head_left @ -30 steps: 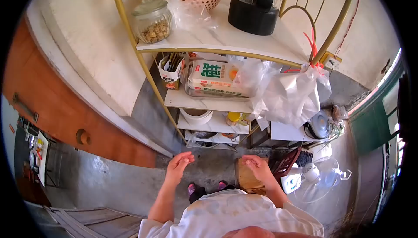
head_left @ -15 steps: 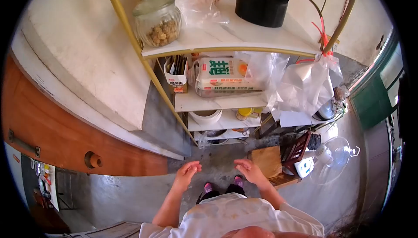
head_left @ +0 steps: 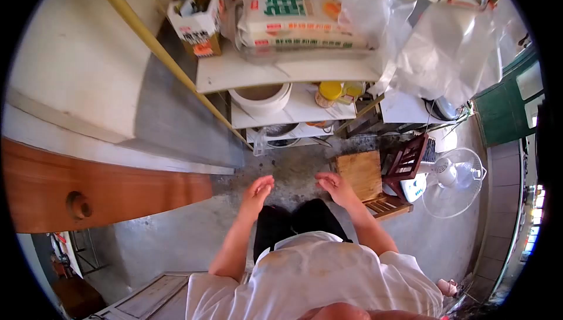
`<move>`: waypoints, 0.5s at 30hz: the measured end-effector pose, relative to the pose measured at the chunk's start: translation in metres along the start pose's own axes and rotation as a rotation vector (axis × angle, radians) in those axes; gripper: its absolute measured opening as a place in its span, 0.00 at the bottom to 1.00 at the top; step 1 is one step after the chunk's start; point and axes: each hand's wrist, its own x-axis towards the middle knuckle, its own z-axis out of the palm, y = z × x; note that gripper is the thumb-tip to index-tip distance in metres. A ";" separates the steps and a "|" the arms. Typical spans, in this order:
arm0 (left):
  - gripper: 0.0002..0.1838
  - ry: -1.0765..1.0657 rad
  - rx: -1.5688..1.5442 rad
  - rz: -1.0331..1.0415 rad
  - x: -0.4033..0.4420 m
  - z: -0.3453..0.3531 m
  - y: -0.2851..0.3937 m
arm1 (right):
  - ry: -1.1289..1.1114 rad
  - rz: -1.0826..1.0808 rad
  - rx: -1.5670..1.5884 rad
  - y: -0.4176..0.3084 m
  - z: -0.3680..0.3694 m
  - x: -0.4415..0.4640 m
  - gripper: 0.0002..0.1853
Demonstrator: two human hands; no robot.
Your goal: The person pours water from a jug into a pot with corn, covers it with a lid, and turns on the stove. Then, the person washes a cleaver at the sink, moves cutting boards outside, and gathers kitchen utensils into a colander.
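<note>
My left hand (head_left: 257, 194) and my right hand (head_left: 335, 186) are held apart over the floor, palms turned towards each other, fingers loosely curved, nothing held in either. In front of them stands a corner shelf (head_left: 252, 74) with a gold frame. Its upper visible board bears packs of noodles (head_left: 293, 20) and a small carton (head_left: 198, 26). Below are a white pot (head_left: 261, 98) and a yellow-lidded jar (head_left: 329, 92). Clear plastic bags (head_left: 448, 47) hang at the shelf's right side.
A wooden stool (head_left: 359, 174), a dark red slatted chair (head_left: 406, 162) and a white fan (head_left: 454, 174) stand on the right. An orange wooden door (head_left: 135, 197) is on the left. A green door (head_left: 507, 106) shows at the far right.
The view has dropped and moved closer to the shelf, so the top board with the glass jar is out of sight. My knees now show bent, and both hands remain apart.
</note>
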 end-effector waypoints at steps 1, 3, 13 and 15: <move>0.16 0.010 0.010 -0.003 0.012 -0.001 -0.018 | 0.019 -0.023 -0.020 0.010 0.000 0.008 0.16; 0.17 -0.007 -0.020 -0.010 0.037 -0.002 -0.044 | 0.042 -0.052 -0.035 0.036 -0.001 0.033 0.15; 0.15 0.028 0.060 0.146 0.143 -0.025 -0.172 | 0.061 -0.173 0.054 0.150 0.007 0.143 0.14; 0.15 0.117 0.167 0.294 0.168 -0.040 -0.194 | 0.117 -0.191 0.113 0.166 0.010 0.157 0.13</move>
